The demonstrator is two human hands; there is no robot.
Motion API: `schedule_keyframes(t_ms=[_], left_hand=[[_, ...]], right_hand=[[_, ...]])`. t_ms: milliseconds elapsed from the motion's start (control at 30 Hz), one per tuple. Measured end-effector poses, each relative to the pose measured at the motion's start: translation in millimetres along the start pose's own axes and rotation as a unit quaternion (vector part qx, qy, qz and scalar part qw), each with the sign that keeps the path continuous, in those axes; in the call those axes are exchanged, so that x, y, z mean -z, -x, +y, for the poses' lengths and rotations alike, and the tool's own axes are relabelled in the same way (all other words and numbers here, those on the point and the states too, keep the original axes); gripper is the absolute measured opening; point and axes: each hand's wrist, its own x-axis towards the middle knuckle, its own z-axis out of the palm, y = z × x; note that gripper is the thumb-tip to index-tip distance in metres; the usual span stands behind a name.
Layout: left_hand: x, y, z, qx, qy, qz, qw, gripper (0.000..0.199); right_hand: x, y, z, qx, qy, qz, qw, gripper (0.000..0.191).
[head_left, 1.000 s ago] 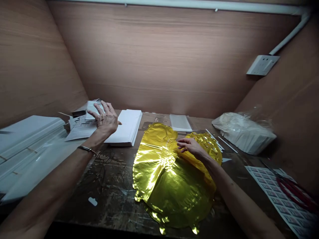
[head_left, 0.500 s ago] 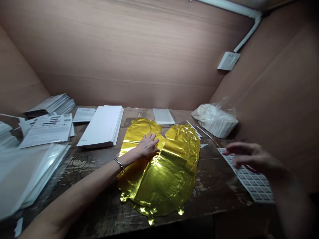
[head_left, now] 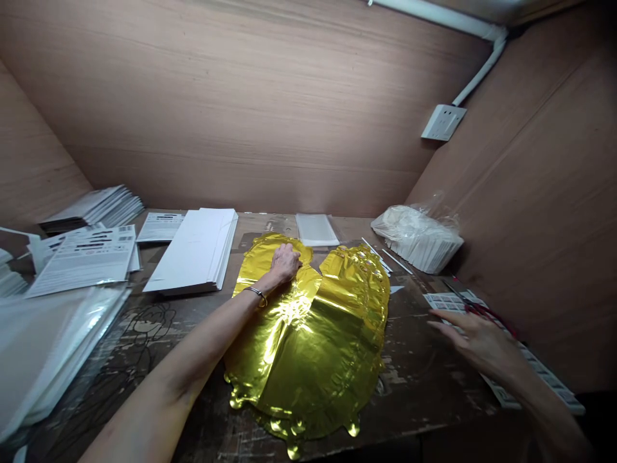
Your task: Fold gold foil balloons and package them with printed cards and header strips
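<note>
Flat gold foil balloons (head_left: 308, 347), deflated and layered, lie on the dark table in front of me, with small tabs along their near edge. My left hand (head_left: 286, 262) is on the upper left lobe, its fingers bent and closed on the foil; the fingertips are partly hidden. To the right, my right hand (head_left: 486, 344) is over the sheets of printed stickers (head_left: 544, 373), index finger and thumb stretched out and apart, nothing visible between them. Just beyond it, red-handled scissors (head_left: 482, 310) rest on the sticker sheets.
White card stack (head_left: 190, 251), printed packets (head_left: 89, 257) and clear plastic sleeves (head_left: 53, 347) occupy the left side. Small clear bags (head_left: 317, 230) lie at the back. A bag of white strips (head_left: 419, 235) and loose white sticks (head_left: 398, 262) sit back right. Black thread (head_left: 149, 321) lies tangled on the table.
My left hand has slid away from me up the foil, and its fingers have gone from spread to curled. My right hand has lowered toward the sticker sheets, and the scissors show more clearly.
</note>
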Motion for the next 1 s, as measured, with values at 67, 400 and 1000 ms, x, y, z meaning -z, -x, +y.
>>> schedule_keyframes(t_ms=[67,400,1000], left_hand=[[-2.8,-9,2,0.02,0.023,-0.005,1.0,0.015],[65.9,28,67,-0.135,0.169,0.019,0.976,0.027],[31.6,127,16,-0.347,0.053,-0.166,0.922,0.077]], right_hand=[[-9,-13,-26,0.103,0.002,-0.024,0.994,0.029],[-49,-40,-107,0.223,-0.063,-0.1,0.968,0.032],[-78,-61,-136,0.227,-0.199,-0.135,0.944,0.025]])
